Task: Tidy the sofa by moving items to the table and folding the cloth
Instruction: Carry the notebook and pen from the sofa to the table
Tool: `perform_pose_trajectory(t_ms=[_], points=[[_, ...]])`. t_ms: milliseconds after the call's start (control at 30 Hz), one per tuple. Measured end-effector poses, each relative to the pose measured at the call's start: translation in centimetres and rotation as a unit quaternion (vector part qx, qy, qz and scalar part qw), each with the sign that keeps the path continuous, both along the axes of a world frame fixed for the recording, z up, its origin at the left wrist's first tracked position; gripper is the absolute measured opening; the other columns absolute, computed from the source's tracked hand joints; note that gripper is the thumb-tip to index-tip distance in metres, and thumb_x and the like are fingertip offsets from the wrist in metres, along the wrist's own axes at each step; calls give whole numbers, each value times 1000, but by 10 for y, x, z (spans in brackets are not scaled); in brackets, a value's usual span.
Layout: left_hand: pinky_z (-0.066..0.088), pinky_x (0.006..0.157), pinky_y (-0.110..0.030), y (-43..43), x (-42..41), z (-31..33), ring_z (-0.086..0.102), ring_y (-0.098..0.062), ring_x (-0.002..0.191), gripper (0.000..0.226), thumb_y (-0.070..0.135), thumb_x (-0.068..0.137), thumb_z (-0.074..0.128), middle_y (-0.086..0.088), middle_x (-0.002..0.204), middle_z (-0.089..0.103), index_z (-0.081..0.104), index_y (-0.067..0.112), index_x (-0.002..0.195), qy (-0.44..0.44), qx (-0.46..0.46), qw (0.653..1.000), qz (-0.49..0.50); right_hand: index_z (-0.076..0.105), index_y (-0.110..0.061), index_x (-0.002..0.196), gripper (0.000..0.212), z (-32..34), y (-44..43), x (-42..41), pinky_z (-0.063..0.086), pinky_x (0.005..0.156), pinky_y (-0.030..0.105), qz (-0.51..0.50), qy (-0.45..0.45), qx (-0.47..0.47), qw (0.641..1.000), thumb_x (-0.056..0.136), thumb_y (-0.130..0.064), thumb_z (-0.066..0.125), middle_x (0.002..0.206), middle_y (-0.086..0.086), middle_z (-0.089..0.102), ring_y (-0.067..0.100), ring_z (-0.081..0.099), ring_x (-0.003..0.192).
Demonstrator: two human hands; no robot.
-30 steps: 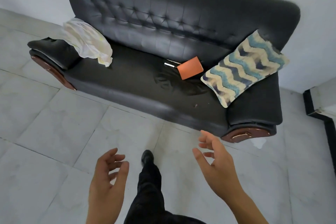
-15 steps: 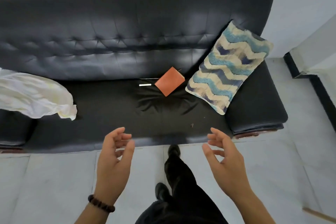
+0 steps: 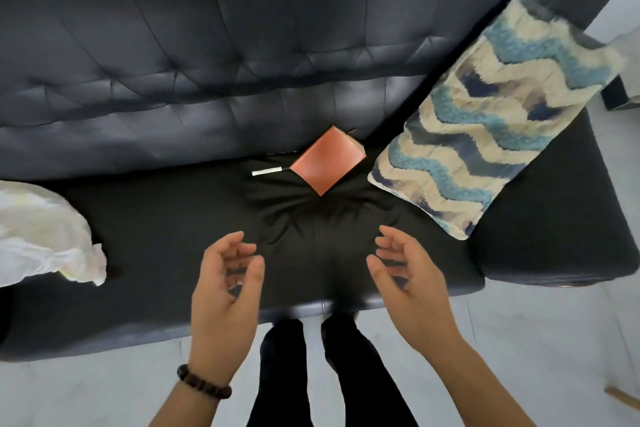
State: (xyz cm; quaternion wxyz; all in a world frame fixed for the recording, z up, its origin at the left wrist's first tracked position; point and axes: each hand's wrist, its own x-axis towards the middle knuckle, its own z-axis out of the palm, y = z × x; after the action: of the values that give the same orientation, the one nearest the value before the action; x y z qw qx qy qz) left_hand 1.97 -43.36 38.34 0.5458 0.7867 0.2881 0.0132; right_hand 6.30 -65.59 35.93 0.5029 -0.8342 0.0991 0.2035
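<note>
A black leather sofa (image 3: 166,218) fills the view. An orange-brown notebook (image 3: 327,159) lies at the back of the seat, with a white pen (image 3: 266,171) just left of it. A crumpled white cloth (image 3: 45,239) is heaped on the seat's left end. My left hand (image 3: 225,291) and my right hand (image 3: 412,284) hover over the front of the seat, palms facing each other, fingers loosely curled, holding nothing. Both hands are nearer to me than the notebook and do not touch it.
A blue and cream wavy-patterned cushion (image 3: 491,111) leans against the sofa's right corner beside the notebook. My dark-trousered legs (image 3: 311,374) stand on the pale tiled floor (image 3: 540,340) at the sofa's front edge. No table is in view.
I have stepped closer to the sofa, which now fills the view. Both hands have moved forward from over the floor to over the seat's front.
</note>
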Motion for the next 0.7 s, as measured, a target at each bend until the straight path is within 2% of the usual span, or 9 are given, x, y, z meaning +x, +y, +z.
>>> perform_pose_trajectory(t_ms=[233, 300, 367, 433, 500, 567, 633, 700], points=[[48, 79, -11, 39, 79, -215, 61, -3, 95, 31, 8, 90, 61, 5, 107, 63, 54, 22, 117, 26, -11, 1000, 6, 55, -34, 124, 36, -202, 63, 71, 51, 85, 18, -62, 14, 6, 998, 92, -21, 64, 115, -17, 63, 4, 62, 106], [49, 80, -14, 49, 103, -276, 59, -3, 100, 31, 11, 91, 62, 5, 113, 60, 52, 22, 118, 16, 23, 1000, -10, 49, -33, 131, 42, -262, 77, 90, 52, 86, 22, -57, 8, -3, 998, 92, -23, 65, 122, -13, 59, 3, 60, 109], [47, 91, -23, 60, 128, -339, 54, -10, 112, 35, 19, 89, 63, 5, 122, 52, 51, 19, 122, 3, 110, 992, -58, 40, -26, 143, 58, -322, 90, 111, 54, 89, 29, -63, 13, -14, 998, 91, -26, 67, 131, -8, 51, 3, 55, 114], [38, 103, -33, 73, 159, -395, 45, -24, 125, 48, 24, 85, 60, -5, 133, 46, 49, 12, 129, 6, 222, 969, -110, 28, -22, 150, 75, -372, 99, 137, 51, 96, 34, -87, 32, -23, 995, 88, -30, 70, 140, -3, 43, 8, 50, 121], [29, 109, -46, 86, 191, -440, 33, -33, 136, 57, 25, 85, 60, -14, 146, 38, 44, 8, 137, 24, 328, 932, -156, 20, -21, 153, 88, -413, 105, 163, 47, 100, 34, -126, 71, -15, 989, 85, -38, 72, 144, -1, 41, 13, 50, 124], [20, 113, -54, 96, 213, -475, 25, -30, 142, 59, 27, 88, 58, -12, 152, 34, 39, 13, 142, 86, 380, 897, -208, 17, -21, 154, 95, -441, 108, 183, 44, 98, 30, -176, 144, 29, 973, 82, -46, 74, 143, -4, 46, 12, 51, 122], [14, 116, -56, 102, 217, -504, 27, -24, 143, 54, 27, 90, 55, -6, 152, 37, 41, 17, 141, 147, 391, 876, -242, 23, -21, 153, 97, -459, 110, 192, 42, 95, 28, -233, 211, 88, 945, 78, -50, 76, 140, -8, 51, 11, 51, 121], [16, 114, -56, 102, 212, -521, 33, -22, 141, 48, 23, 90, 55, -5, 149, 43, 46, 17, 137, 143, 436, 851, -257, 29, -24, 151, 92, -469, 108, 196, 39, 96, 28, -262, 247, 114, 926, 77, -51, 77, 136, -12, 51, 14, 50, 124]])
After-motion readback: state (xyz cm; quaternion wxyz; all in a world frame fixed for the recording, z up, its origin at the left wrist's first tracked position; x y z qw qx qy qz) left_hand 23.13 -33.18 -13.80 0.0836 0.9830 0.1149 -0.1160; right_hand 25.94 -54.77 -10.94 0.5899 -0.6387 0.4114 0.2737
